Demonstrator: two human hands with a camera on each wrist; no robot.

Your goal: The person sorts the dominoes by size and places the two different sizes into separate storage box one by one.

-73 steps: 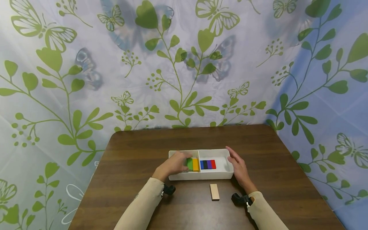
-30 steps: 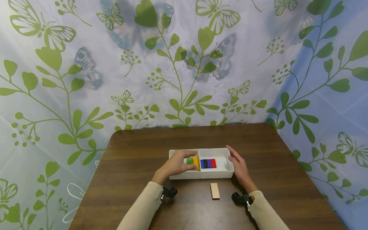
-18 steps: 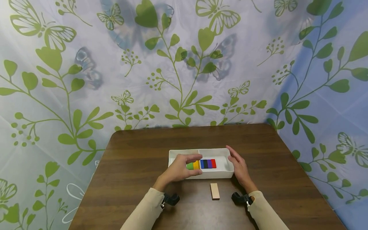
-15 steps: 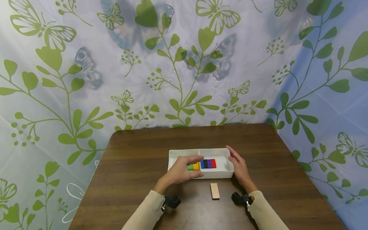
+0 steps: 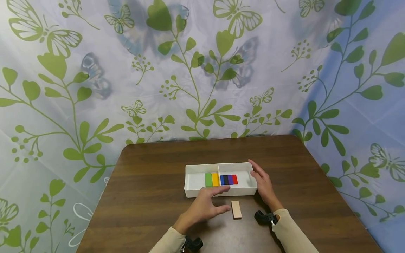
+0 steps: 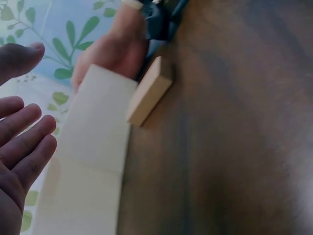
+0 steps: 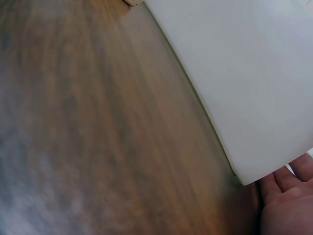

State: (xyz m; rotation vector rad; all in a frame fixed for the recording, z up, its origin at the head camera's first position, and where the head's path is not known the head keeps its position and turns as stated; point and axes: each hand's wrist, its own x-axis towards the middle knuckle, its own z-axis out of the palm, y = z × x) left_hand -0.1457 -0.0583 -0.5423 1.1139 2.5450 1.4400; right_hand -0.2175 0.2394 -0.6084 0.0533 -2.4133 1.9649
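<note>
A white two-part tray (image 5: 199,193) lies on the table. Its left compartment holds green (image 5: 208,179) and yellow (image 5: 215,179) blocks side by side. Blue (image 5: 222,180), black (image 5: 226,179), purple (image 5: 230,179) and red (image 5: 235,179) ones stand in a row on the right. In front of the tray lies a plain wooden block (image 5: 236,209), also in the left wrist view (image 6: 151,93). My left hand (image 5: 205,207) is just left of it, thumb and fingers spread apart, holding nothing. My right hand (image 5: 265,184) rests against the tray's right end, fingers fairly straight.
The brown wooden table (image 5: 152,182) has rounded far corners. Behind it and on the right hangs a patterned cloth (image 5: 177,70) with leaves and butterflies. Dark wrist devices (image 5: 265,218) sit below both hands.
My left hand has left the blocks in the tray's left compartment and come toward me, down beside the wooden block. The green and yellow blocks now show fully. My right hand has stayed put.
</note>
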